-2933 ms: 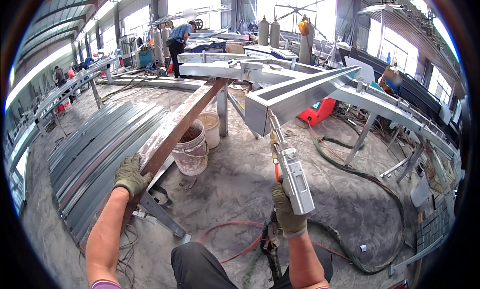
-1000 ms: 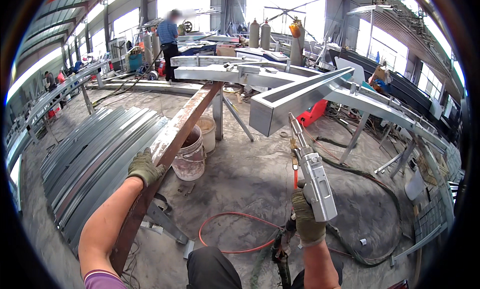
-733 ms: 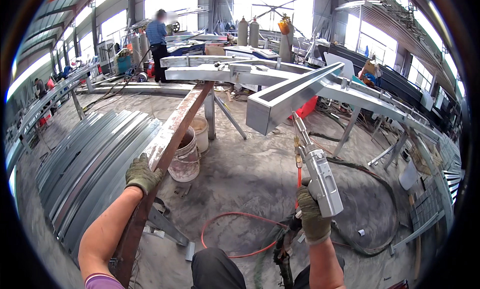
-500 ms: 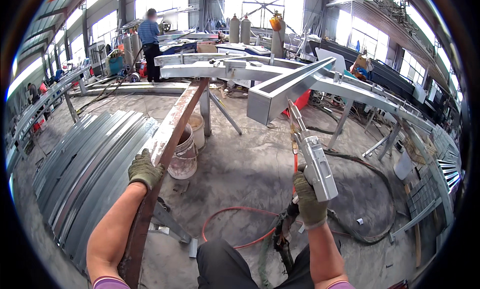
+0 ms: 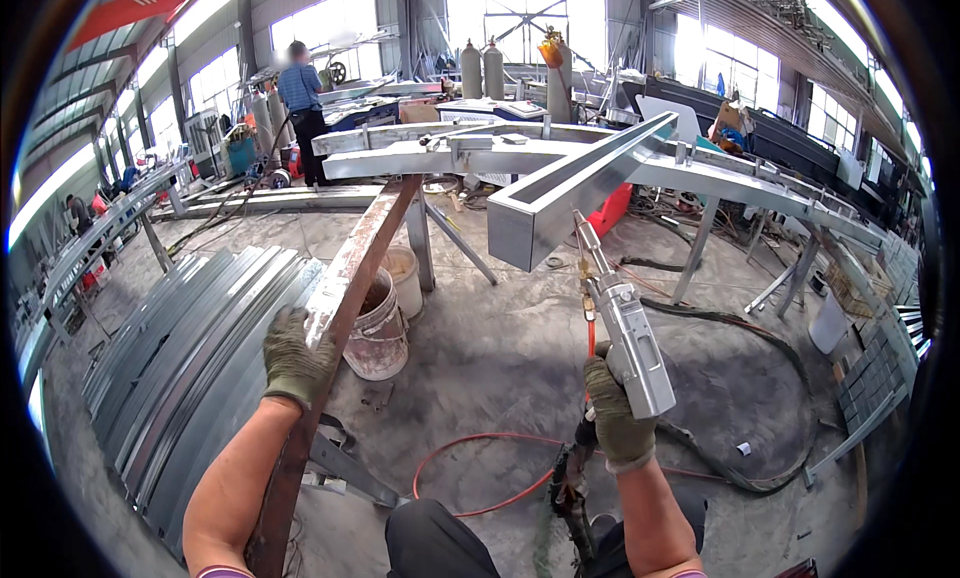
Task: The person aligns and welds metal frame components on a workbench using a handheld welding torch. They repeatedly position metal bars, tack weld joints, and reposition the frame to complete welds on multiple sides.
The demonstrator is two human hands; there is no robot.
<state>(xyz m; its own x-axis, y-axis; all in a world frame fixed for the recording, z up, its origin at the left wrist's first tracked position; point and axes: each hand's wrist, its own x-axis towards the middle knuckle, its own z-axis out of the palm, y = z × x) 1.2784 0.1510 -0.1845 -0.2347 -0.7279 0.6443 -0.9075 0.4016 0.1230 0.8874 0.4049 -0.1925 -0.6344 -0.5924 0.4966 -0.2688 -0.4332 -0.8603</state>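
My right hand [image 5: 620,410], in a dark green knit glove, is wrapped round the grip of a silver handheld welding gun [image 5: 640,350]. The gun's narrow nozzle points up and away, just under the near end of a shiny box-shaped metal channel [image 5: 512,236], apparently apart from it. An orange-red hose and a dark wrapped cable run down from the gun. My left hand [image 5: 298,363], gloved alike, grips the left edge of a rusty brown steel beam [image 5: 358,248] that slants away from me. Some of its fingers are hard to make out.
Galvanized strips [image 5: 200,348] lie stacked at left. Two dirty buckets [image 5: 377,343] stand by the beam. A curved metal frame [image 5: 480,160] on legs carries the channel's far end. Hoses [image 5: 800,418] loop over the floor. Farther back are gas cylinders [image 5: 493,73] and a person [image 5: 300,98].
My view has tilted slightly, and the channel's near end appears a little lower and farther left. My left hand has shifted slightly on the beam. The gun stays in my right hand.
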